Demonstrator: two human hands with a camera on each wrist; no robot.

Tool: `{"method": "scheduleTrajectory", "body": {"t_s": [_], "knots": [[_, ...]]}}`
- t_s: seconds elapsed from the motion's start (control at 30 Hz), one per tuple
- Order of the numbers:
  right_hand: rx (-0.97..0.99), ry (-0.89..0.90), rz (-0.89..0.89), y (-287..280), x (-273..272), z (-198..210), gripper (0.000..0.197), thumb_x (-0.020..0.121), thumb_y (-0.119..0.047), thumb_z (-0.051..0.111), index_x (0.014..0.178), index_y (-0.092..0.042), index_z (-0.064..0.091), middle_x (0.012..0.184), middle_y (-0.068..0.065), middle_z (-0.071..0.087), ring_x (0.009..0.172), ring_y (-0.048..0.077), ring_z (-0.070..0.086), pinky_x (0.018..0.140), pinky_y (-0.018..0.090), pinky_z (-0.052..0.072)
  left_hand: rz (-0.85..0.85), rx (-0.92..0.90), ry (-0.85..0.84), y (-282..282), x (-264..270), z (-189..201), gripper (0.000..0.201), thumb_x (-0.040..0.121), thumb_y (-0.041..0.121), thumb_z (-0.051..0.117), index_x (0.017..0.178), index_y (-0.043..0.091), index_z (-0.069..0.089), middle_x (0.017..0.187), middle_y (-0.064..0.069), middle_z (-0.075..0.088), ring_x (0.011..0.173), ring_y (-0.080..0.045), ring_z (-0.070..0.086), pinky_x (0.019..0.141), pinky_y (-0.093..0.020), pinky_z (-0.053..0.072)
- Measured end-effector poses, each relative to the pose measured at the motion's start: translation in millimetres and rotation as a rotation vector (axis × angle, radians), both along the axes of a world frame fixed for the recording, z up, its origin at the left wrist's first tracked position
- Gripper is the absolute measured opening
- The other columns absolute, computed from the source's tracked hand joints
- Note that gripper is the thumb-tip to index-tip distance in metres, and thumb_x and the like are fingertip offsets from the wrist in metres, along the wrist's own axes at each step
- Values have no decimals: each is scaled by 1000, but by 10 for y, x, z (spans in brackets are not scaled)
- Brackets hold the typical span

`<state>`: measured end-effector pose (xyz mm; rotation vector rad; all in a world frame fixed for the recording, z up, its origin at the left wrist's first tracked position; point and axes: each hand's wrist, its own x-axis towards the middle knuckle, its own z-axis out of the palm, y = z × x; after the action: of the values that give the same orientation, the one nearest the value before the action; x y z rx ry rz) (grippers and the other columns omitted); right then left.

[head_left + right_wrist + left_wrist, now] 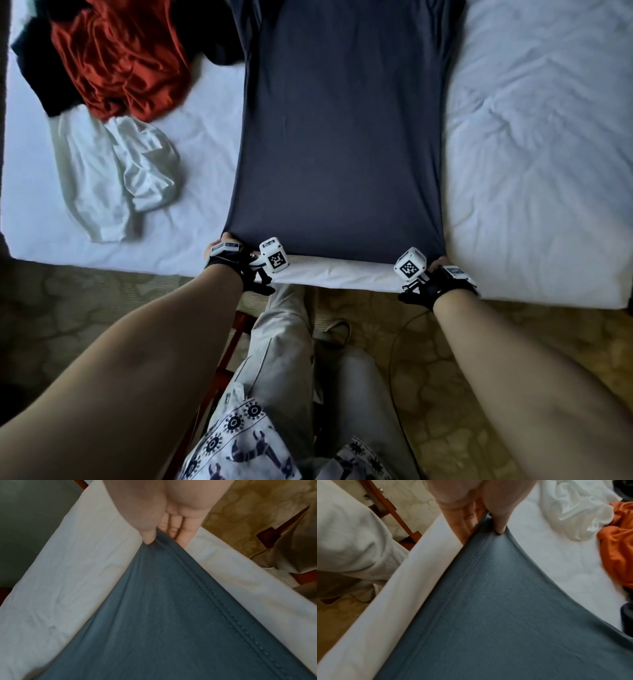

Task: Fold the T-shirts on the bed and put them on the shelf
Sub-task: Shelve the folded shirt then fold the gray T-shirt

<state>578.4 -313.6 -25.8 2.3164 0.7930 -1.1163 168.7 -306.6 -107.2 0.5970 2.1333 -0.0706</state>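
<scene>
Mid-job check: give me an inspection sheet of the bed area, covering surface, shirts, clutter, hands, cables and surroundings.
Surface: white bed sheet, wrinkled.
Job's things: grey-blue T-shirt spread flat, hem at the near bed edge; red T-shirt and white T-shirt crumpled on the left, a dark garment under the red one.
Clutter: nothing seen.
Hands: left hand and right hand each pinch a hem corner.
Cables: thin cable on the floor.
Surroundings: patterned floor; shelf not in view.

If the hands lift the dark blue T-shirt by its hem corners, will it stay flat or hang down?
The dark blue T-shirt would probably sag: it looks thin and lies flat on the bed. Its hem curves between the left hand and right hand, so it seems stretchy. Likely light, since thumb pinches hold it.
</scene>
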Motion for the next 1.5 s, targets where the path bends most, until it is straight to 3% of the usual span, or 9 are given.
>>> {"method": "scheduleTrajectory", "body": {"t_s": [0.07,0.23,0.47,0.63,0.77,0.93,1.07,1.2,1.5], "knots": [[-16,65,-90,-129,-32,134,147,22,-85,73,142,-7,37,146,12,44,129,30,48,87,25,52,-8,-90,-39,-65,61,208,68,57,41,80,112,25,44,114,-6,62,107,-29,60,93,-40,51],[-54,70,126,-361,43,5,97,30,-57,69,112,-10,50,120,16,57,118,39,54,100,54,43,-171,-40,4,-338,149,492,71,67,33,81,125,16,45,126,-8,54,115,-29,56,98,-34,44],[-120,30,374,-499,-142,224,85,52,-64,82,123,-25,57,137,6,45,125,32,49,101,49,44,-375,-102,64,-433,89,429,37,73,28,77,98,20,50,110,-9,64,103,-28,63,81,-28,43],[-79,26,334,-451,-130,164,92,56,-53,86,128,-14,45,130,4,53,121,29,53,100,44,45,-376,-148,-4,-414,128,331,68,62,43,82,117,23,47,116,-5,62,109,-28,61,88,-33,49],[-90,100,277,-403,-86,124,64,74,-32,80,122,-8,46,118,14,59,102,26,55,80,31,46,-211,-57,-161,-388,294,314,59,97,40,43,145,7,34,149,-11,41,135,-29,42,50,-11,46],[-146,164,375,-436,267,-455,83,28,-65,66,92,-12,63,93,11,68,92,28,65,83,35,53,-278,-115,-214,-404,391,781,70,60,62,78,115,31,46,101,9,55,94,-15,60,72,-22,42],[1,405,41,-233,-76,206,22,98,0,42,93,15,58,79,5,68,81,7,61,56,8,36,314,-82,-686,-122,578,900,34,100,17,30,75,8,49,55,0,44,44,-12,42,47,-19,33],[272,477,-448,-56,-132,278,26,89,-10,48,65,-6,57,67,9,62,53,19,48,51,27,35,470,58,-736,247,859,1158,63,95,11,25,33,16,29,34,4,26,29,-12,28,51,-26,17],[531,577,-915,894,-411,881,25,94,-9,45,70,-7,51,71,3,56,65,14,57,58,29,40,372,176,-661,1268,987,1698,33,87,11,37,53,15,38,38,-1,42,33,-17,42,50,-22,27]]}}
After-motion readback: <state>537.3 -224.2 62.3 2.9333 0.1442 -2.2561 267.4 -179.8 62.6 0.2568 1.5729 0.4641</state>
